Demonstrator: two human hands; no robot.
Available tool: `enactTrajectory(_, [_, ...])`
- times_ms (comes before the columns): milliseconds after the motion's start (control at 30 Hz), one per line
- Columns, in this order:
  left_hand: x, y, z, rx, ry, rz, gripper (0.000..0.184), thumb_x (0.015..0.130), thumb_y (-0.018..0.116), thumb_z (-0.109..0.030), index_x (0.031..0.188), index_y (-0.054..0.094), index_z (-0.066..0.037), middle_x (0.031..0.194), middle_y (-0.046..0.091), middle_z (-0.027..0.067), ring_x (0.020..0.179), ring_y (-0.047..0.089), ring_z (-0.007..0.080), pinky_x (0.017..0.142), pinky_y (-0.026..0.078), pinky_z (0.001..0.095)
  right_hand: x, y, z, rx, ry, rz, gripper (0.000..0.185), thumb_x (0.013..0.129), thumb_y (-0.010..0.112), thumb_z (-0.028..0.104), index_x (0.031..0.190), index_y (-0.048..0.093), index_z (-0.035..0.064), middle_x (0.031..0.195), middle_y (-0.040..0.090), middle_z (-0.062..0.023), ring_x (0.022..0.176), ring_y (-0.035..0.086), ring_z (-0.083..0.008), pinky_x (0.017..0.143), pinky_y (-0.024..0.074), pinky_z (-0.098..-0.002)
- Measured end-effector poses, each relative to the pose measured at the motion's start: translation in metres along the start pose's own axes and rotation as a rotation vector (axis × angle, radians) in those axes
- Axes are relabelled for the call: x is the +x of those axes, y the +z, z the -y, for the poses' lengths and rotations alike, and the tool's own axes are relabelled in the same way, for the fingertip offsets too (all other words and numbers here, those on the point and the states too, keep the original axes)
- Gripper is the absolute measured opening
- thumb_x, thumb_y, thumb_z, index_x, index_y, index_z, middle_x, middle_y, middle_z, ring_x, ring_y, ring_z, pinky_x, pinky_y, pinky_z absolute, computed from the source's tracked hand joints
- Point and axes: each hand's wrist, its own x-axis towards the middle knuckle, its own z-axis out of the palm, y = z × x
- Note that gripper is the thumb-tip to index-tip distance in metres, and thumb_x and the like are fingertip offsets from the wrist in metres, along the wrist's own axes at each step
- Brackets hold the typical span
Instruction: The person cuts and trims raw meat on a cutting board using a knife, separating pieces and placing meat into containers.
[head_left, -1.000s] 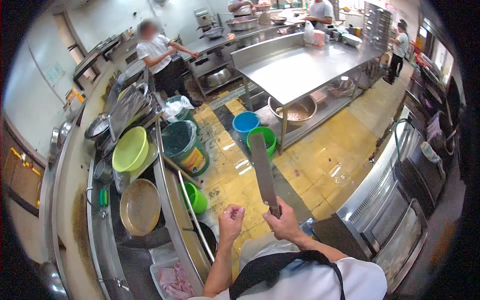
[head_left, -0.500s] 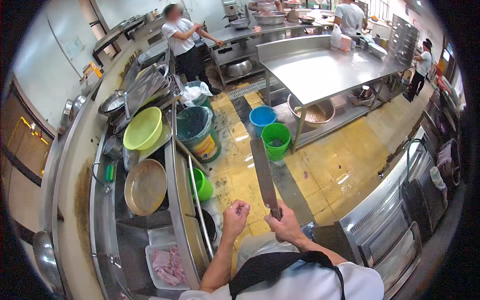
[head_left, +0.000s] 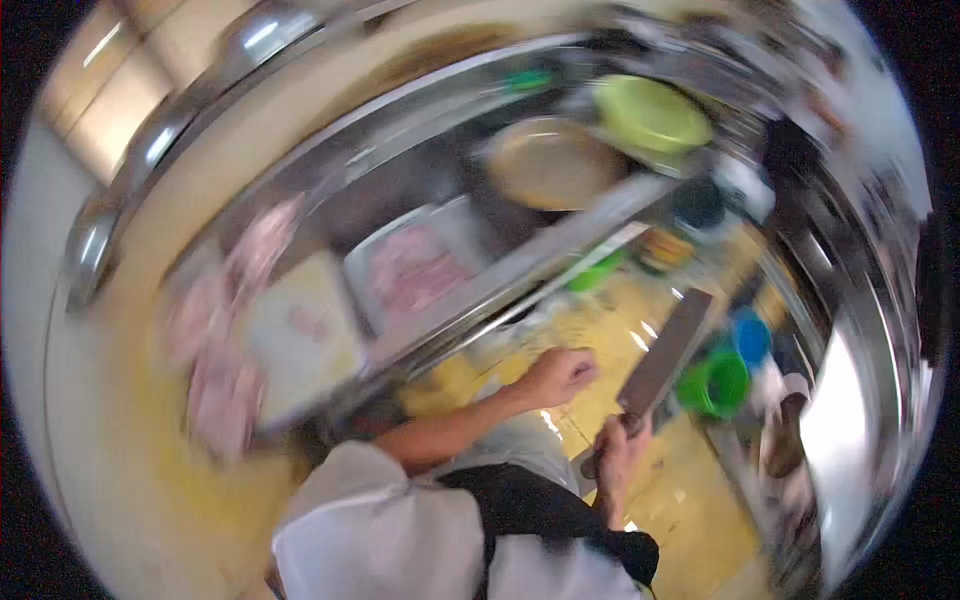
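Note:
My right hand grips the handle of a cleaver with a long, dark, flat blade pointing up and away from me. To its left, my left hand is curled into a loose fist, with nothing visible in it. Both hands are in front of my body, above the yellow floor. On the counter to the left lies a white cutting board with a small pink scrap on it. Raw meat pieces lie along its far left side. Beside the board, a white basket holds more raw meat.
Farther along the sink counter are a round tan pan and a yellow-green basin. A green bucket and a blue bucket stand on the floor at right. A metal rail edges the counter. A blurred person is at upper right.
My view has swung left, bringing the cutting board and its meat into sight and blurring the scene. The cleaver stays in my right hand, its blade now slanting right. My left hand remains curled.

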Motion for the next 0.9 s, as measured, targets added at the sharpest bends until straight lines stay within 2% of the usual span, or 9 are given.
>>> enactTrajectory(133, [-0.049,-0.037,0.002,0.086,-0.145,-0.23,0.023,0.091,0.06,-0.024,0.089,0.063,-0.002,0.078,0.065,0.0171,0.071,0.064,0.0287,0.066,0.048,0.0419,0.019,0.022,-0.02,0.023,0.117,0.338,0.024,0.086,0.062,0.014,0.104,0.051,0.0019,0.062,0.049,-0.0012,0.047,0.047,-0.0097,0.043,0.0381,-0.0258])
enactTrajectory(300, [-0.131,-0.084,0.071,0.266,-0.446,-0.475,0.025,0.091,0.06,-0.026,0.092,0.064,-0.002,0.078,0.065,0.0161,0.074,0.066,0.0269,0.07,0.05,0.0402,0.024,0.074,-0.026,-0.151,0.159,0.701,0.023,0.088,0.061,0.013,0.106,0.053,0.0016,0.063,0.048,0.0001,0.047,0.045,-0.0089,0.043,0.0364,-0.0257])
enactTrajectory(400, [-0.174,-0.131,0.083,0.26,-0.561,-0.816,0.021,0.089,0.061,-0.023,0.091,0.066,-0.003,0.078,0.066,0.0153,0.078,0.067,0.0267,0.071,0.051,0.0398,0.02,0.106,-0.022,-0.22,0.164,0.859,0.024,0.088,0.061,0.009,0.11,0.055,0.0019,0.064,0.05,0.0007,0.049,0.046,-0.0088,0.045,0.0377,-0.0259])
enactTrajectory(500, [-0.236,-0.194,0.17,0.537,-0.632,-1.103,0.012,0.083,0.065,-0.016,0.088,0.068,-0.005,0.081,0.068,0.0154,0.081,0.068,0.0309,0.073,0.053,0.0398,0.014,0.141,-0.018,-0.3,0.105,1.002,0.024,0.087,0.062,0.008,0.11,0.056,0.0024,0.065,0.05,0.0011,0.052,0.046,-0.0074,0.046,0.0375,-0.0258])
enactTrajectory(567, [-0.265,-0.239,0.204,0.464,-0.808,-1.33,0.017,0.082,0.068,-0.021,0.088,0.068,-0.005,0.087,0.069,0.0155,0.087,0.068,0.0318,0.077,0.052,0.0417,0.013,0.159,-0.027,-0.357,0.124,1.068,0.031,0.087,0.062,0.009,0.116,0.056,0.0004,0.069,0.054,-0.0015,0.059,0.048,-0.0096,0.054,0.0418,-0.0268])
enactTrajectory(633, [-0.263,-0.277,0.204,0.545,-1.034,-1.376,0.023,0.081,0.069,-0.026,0.085,0.068,-0.003,0.089,0.069,0.0183,0.09,0.067,0.0347,0.079,0.052,0.0453,0.008,0.177,-0.031,-0.458,0.067,1.113,0.036,0.087,0.063,0.009,0.121,0.056,-0.0004,0.072,0.057,-0.0026,0.061,0.05,-0.0113,0.058,0.044,-0.0271])
enactTrajectory(700, [-0.26,-0.305,0.225,0.62,-1.067,-1.449,0.029,0.081,0.069,-0.029,0.088,0.067,-0.001,0.089,0.069,0.0207,0.089,0.066,0.0386,0.08,0.051,0.0487,0.004,0.197,-0.03,-0.504,0.01,1.155,0.04,0.086,0.065,0.012,0.122,0.055,-0.0004,0.074,0.058,-0.006,0.064,0.051,-0.015,0.062,0.0455,-0.0299])
enactTrajectory(833, [-0.275,-0.344,0.266,0.684,-1.139,-1.208,0.028,0.086,0.064,-0.024,0.098,0.062,0.002,0.09,0.067,0.0196,0.085,0.067,0.0374,0.074,0.053,0.0467,-0.003,0.242,-0.032,-0.599,-0.017,1.221,0.043,0.085,0.068,0.017,0.123,0.055,0.0002,0.074,0.057,-0.0109,0.067,0.052,-0.0204,0.065,0.0472,-0.035])
enactTrajectory(900, [-0.311,-0.369,0.298,-0.208,-0.79,-1.201,0.024,0.087,0.06,-0.017,0.102,0.059,0.001,0.09,0.067,0.0157,0.081,0.067,0.0318,0.07,0.054,0.0411,-0.007,0.261,-0.037,-0.639,-0.01,1.235,0.042,0.085,0.069,0.018,0.121,0.056,0.0006,0.074,0.056,-0.0116,0.067,0.052,-0.0214,0.066,0.0473,-0.0365])
